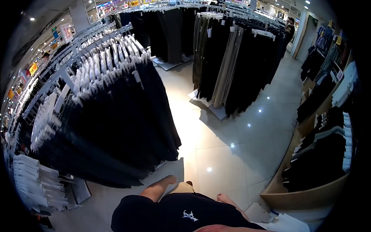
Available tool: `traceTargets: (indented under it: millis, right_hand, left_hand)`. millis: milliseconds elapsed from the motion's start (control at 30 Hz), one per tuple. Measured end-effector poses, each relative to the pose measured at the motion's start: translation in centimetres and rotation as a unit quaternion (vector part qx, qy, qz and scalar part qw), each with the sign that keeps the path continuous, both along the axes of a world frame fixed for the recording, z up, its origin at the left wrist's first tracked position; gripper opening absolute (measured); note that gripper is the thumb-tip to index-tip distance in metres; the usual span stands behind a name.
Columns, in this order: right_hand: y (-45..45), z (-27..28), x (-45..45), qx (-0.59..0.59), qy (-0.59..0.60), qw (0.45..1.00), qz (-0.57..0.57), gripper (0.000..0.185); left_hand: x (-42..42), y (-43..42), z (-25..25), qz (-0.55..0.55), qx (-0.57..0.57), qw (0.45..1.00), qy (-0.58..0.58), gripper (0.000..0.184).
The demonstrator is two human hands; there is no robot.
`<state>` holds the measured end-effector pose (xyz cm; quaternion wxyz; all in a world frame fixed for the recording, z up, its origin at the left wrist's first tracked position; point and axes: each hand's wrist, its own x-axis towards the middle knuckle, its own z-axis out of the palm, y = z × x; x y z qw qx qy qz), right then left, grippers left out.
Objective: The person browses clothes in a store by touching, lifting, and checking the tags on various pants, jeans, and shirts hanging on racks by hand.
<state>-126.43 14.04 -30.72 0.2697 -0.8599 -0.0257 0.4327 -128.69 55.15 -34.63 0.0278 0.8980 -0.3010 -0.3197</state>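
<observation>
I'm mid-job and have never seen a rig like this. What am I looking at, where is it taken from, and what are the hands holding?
There is no machine here: a person works with bare hands. The only picture comes from a camera on their head, looking forward and down, so their black shirt fills the bottom edge.

The left hand is low, near the hanging dark garments; the right hand is out on the other side. Both are small in view; I see nothing held, but cannot make out the fingers.

There is no worktop in view. Below is a pale tiled floor. Ahead stands another clothes rack, with grey-brown garments among dark ones, and at right a wooden display unit.
</observation>
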Motion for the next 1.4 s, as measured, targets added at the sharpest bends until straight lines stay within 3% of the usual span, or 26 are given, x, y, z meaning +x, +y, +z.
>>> traceTargets:
  millis: [33, 67, 167, 233, 267, 433, 500, 567, 600, 633, 667, 700, 733, 767, 800, 867, 900, 933, 967, 1000, 1100, 1167, 1233, 1267, 1333, 1400]
  right_hand:
    - [0.4, 0.2, 3.2, 0.052, 0.021, 0.998, -0.041, 0.026]
    - [0.4, 0.6, 5.7, 0.108, 0.041, 0.981, -0.158, 0.024]
    - [0.8, 2.6, 12.1, 0.2, 0.048, 0.894, -0.399, 0.028]
    - [0.0, 1.8, 13.9, 0.146, 0.039, 0.877, -0.455, 0.022]
    - [-1.8, 0.2, 14.3, 0.086, 0.076, 0.923, -0.368, 0.02]
    - [-2.4, -4.2, 19.4, -0.038, 0.055, 0.991, -0.114, 0.021]
    - [-2.3, -4.5, 22.4, -0.037, 0.032, 0.998, -0.041, 0.021]
    - [-2.9, -4.6, 26.4, -0.03, 0.027, 0.999, 0.002, 0.022]
    - [-3.3, -4.4, 28.3, -0.028, 0.026, 0.999, 0.018, 0.022]
    - [-3.7, -4.7, 30.3, -0.025, 0.024, 0.999, 0.035, 0.022]
    - [-4.1, -5.3, 32.6, -0.023, 0.02, 0.998, 0.051, 0.022]
    - [-4.6, -6.4, 35.2, -0.021, 0.014, 0.998, 0.062, 0.023]
    - [-4.9, -7.9, 38.0, -0.019, 0.011, 0.998, 0.06, 0.023]
    - [-5.2, -9.3, 40.9, -0.018, 0.011, 0.999, 0.048, 0.023]
    - [-4.8, -11.0, 43.7, -0.023, 0.031, 0.999, -0.001, 0.024]
    - [-4.1, -9.5, 50.1, -0.049, 0.128, 0.967, -0.216, 0.024]
    - [-2.9, -9.9, 53.2, -0.019, 0.072, 0.99, -0.118, 0.02]
    - [-1.2, -9.4, 55.7, 0.026, 0.046, 0.992, -0.117, 0.017]
    - [0.4, -9.2, 58.1, 0.071, 0.021, 0.991, -0.114, 0.014]
    - [2.9, -7.7, 60.5, 0.133, 0.026, 0.968, -0.209, 0.01]
    - [9.6, -4.7, 64.5, 0.182, 0.059, 0.956, -0.224, 0.014]
    - [13.6, -4.5, 65.4, 0.181, 0.086, 0.958, -0.208, 0.012]
    - [16.6, -4.8, 65.5, 0.159, 0.124, 0.964, -0.171, 0.01]
    - [18.3, -4.7, 65.2, 0.143, 0.139, 0.967, -0.157, 0.012]
    - [21.5, -5.4, 65.1, 0.085, 0.157, 0.983, -0.044, 0.014]
    - [24.4, -6.1, 66.7, 0.074, 0.04, 0.949, 0.304, 0.014]
  left_hand:
    - [1.9, 0.6, 0.3, 0.224, -0.064, 0.972, 0.026, 0.024]
    - [3.6, 1.2, 0.7, 0.437, -0.123, 0.89, 0.051, 0.024]
    - [9.0, 2.1, 3.4, 0.491, -0.157, 0.854, 0.073, 0.024]
    - [11.9, 2.3, 2.8, 0.475, -0.172, 0.863, 0.028, 0.023]
    - [13.0, 2.1, 2.9, 0.461, -0.163, 0.872, -0.008, 0.023]
    - [15.9, 1.2, 3.3, 0.499, -0.093, 0.859, 0.062, 0.033]
    - [16.0, 1.4, 3.3, 0.585, -0.085, 0.805, 0.051, 0.041]
    - [17.4, 2.4, 3.6, 0.668, -0.048, 0.733, 0.12, 0.061]
    - [17.4, 4.0, 1.3, 0.661, -0.12, 0.733, 0.109, 0.064]
    - [18.5, 5.0, 0.8, 0.722, -0.105, 0.674, 0.117, 0.067]
    - [20.2, 6.0, 0.7, 0.79, -0.257, 0.537, 0.145, 0.067]
    - [23.7, 5.2, 8.1, 0.864, -0.271, 0.399, 0.146, 0.069]
    - [26.7, 5.9, 10.8, 0.865, -0.395, 0.252, 0.178, 0.071]
    - [29.8, 5.6, 14.0, 0.873, -0.444, 0.166, 0.11, 0.074]
    - [31.5, 6.8, 14.1, 0.839, -0.523, 0.125, 0.081, 0.075]
    - [34.5, 8.9, 13.9, 0.829, -0.56, 0.011, -0.003, 0.078]
    - [35.3, 9.5, 13.8, 0.823, -0.564, -0.045, -0.049, 0.078]
    - [35.4, 10.6, 13.0, 0.817, -0.57, -0.077, -0.054, 0.079]
    - [35.9, 10.9, 13.2, 0.835, -0.535, -0.102, -0.079, 0.067]
    - [36.2, 11.2, 12.8, 0.862, -0.482, -0.095, -0.12, 0.054]
    - [34.4, 13.4, 8.3, 0.895, -0.386, -0.094, -0.201, 0.028]
    - [33.7, 14.4, 5.6, 0.905, -0.346, -0.117, -0.22, 0.029]
    - [34.0, 15.7, 4.0, 0.92, -0.326, -0.173, -0.131, 0.032]
    - [34.8, 15.7, 3.8, 0.918, -0.344, -0.165, -0.111, 0.034]
    - [36.6, 16.9, 2.8, 0.906, -0.39, -0.164, -0.016, 0.036]
    - [39.8, 19.1, 3.0, 0.89, -0.425, -0.146, 0.077, 0.039]
